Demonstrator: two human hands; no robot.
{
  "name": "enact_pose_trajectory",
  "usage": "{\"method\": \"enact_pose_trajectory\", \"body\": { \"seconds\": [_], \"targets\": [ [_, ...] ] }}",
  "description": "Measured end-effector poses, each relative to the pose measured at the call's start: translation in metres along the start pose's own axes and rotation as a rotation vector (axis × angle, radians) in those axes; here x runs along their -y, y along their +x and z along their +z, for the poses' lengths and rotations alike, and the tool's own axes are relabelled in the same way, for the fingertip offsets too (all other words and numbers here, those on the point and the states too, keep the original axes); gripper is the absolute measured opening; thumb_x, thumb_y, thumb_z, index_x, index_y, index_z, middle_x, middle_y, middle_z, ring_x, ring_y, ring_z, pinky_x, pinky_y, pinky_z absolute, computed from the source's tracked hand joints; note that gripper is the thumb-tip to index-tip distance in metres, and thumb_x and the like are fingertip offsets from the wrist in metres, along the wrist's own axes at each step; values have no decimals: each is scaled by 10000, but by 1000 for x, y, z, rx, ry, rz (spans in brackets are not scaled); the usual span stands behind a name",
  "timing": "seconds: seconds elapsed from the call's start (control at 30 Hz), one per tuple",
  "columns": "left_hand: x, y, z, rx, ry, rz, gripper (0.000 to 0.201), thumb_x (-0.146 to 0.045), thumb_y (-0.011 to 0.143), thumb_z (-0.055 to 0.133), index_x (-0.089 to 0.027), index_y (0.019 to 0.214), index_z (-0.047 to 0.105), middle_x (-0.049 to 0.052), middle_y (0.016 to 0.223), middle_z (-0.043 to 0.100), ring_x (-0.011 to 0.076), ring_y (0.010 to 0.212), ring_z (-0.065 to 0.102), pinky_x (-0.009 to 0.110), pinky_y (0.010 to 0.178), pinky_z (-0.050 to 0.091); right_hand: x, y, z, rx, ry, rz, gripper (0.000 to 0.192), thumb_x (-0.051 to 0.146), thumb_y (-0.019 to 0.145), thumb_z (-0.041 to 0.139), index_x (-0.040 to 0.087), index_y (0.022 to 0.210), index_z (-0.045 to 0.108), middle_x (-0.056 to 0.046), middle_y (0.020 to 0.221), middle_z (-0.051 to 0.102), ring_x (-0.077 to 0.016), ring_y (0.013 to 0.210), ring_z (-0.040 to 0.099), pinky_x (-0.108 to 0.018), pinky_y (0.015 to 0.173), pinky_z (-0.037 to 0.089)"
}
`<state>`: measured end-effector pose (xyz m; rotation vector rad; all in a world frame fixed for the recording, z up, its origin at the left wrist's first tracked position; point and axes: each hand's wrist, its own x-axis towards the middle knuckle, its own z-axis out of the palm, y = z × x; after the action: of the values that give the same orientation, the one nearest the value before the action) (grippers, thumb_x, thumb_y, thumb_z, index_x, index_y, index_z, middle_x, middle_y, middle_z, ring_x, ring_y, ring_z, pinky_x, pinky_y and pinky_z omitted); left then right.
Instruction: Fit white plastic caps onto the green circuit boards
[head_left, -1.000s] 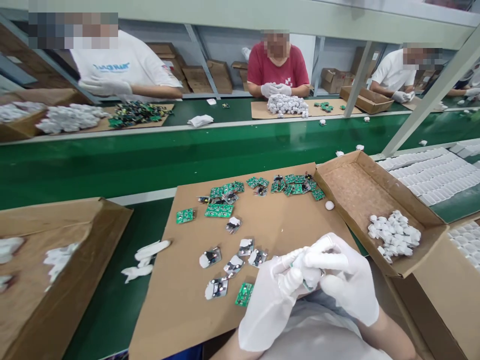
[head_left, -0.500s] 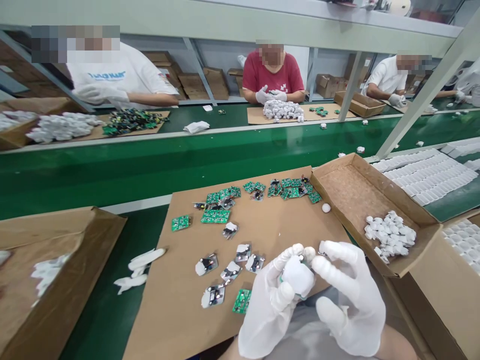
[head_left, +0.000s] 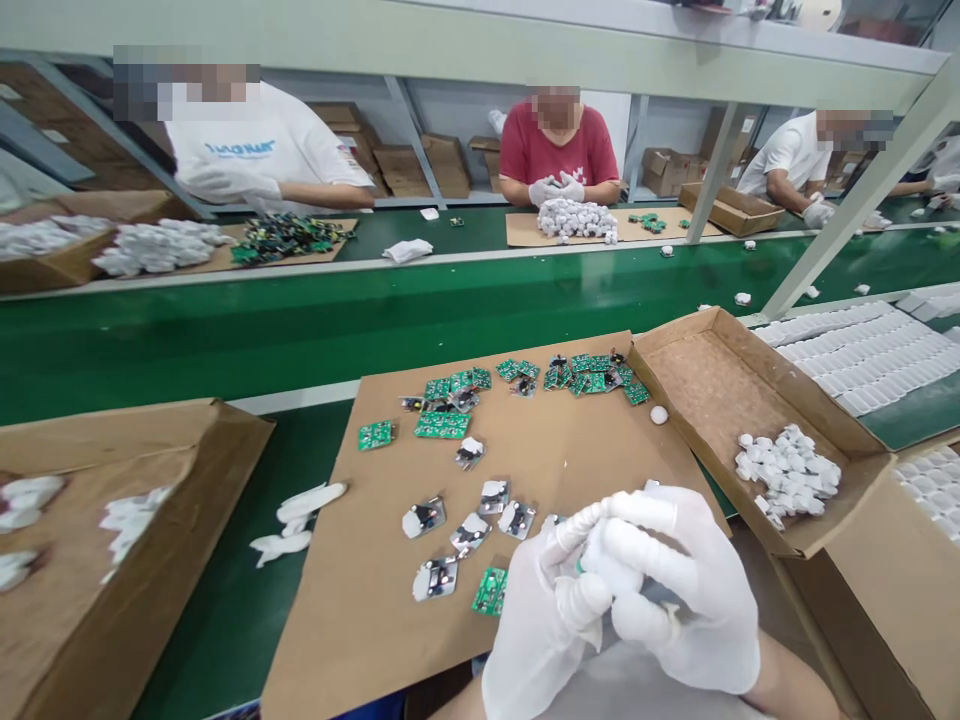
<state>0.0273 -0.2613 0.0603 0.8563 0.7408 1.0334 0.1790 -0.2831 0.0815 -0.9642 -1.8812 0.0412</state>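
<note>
My left hand [head_left: 551,600], in a white glove, is closed round a small white rounded housing [head_left: 611,565] with a bit of green board at its edge. My right hand [head_left: 682,580], gloved too, has its fingers curled onto the same housing from the other side. Much of the housing is hidden by the fingers. To the left of my hands lie several circuit boards with white pieces [head_left: 435,578] on the cardboard sheet [head_left: 375,640]. A green circuit board [head_left: 490,590] lies right beside my left hand.
Rows of green boards [head_left: 442,425] lie along the sheet's far side. A cardboard tray [head_left: 697,370] at the right holds white housings [head_left: 787,470]. Another cardboard box [head_left: 217,450] stands left, near a loose white glove [head_left: 300,510]. Co-workers sit across the green conveyor [head_left: 315,325].
My right hand has moved in, its fingers going from apart to closed on the housing. The view has shifted slightly, so the scene sits a little further right.
</note>
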Motion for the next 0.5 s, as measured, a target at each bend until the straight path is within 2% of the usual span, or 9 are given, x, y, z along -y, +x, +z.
{"method": "enact_pose_trajectory", "body": {
  "seconds": [0.07,0.13,0.23,0.3,0.37,0.43,0.5],
  "targets": [
    [-4,0,1,-6,37,-29,587,-594,621,840,-149,1000,788,74,772,720,213,648,604,360,675,546,-2,1,3,6,39,16,350,337,993,519,236,1324,573,-99,1054,740,-232,923,691,-395,812,571],
    [-6,0,4,-11,13,-56,588,-621,625,824,-142,964,783,39,684,659,170,583,530,325,611,509,-5,-3,3,12,54,47,383,382,994,519,247,1350,565,-119,1165,720,-243,984,689,-400,822,573],
    [-6,2,10,22,-123,-82,484,-551,660,838,-156,932,775,-10,589,555,150,584,486,312,640,497,-7,-8,-3,8,79,66,475,422,1015,468,236,1451,479,-151,1321,644,-262,1105,660,-410,873,568],
    [-6,2,12,47,-164,-98,442,-523,671,842,-162,919,776,-11,592,546,146,584,484,308,647,499,-7,-5,-7,4,41,14,419,343,1029,454,207,1423,496,-142,1221,684,-240,1047,672,-383,844,564],
    [-8,2,12,42,-133,-133,466,-540,642,853,-151,889,782,4,619,570,147,579,491,297,604,485,-5,1,-6,46,-41,-79,285,270,1040,416,194,1249,596,-100,1036,729,-204,881,677,-345,732,549],
    [-10,1,10,-15,-108,-170,521,-562,573,881,-142,868,788,16,641,599,154,582,508,294,579,474,-3,6,-4,101,-151,-162,263,253,1051,369,194,1062,625,-66,926,747,-177,735,646,-333,616,503],
    [-11,-1,9,-105,-115,-205,548,-537,501,922,-144,861,794,12,642,617,148,573,512,288,574,468,-3,8,-2,119,-265,-217,272,246,1049,354,199,993,616,-46,890,761,-170,678,624,-344,563,459]
  ]
}}
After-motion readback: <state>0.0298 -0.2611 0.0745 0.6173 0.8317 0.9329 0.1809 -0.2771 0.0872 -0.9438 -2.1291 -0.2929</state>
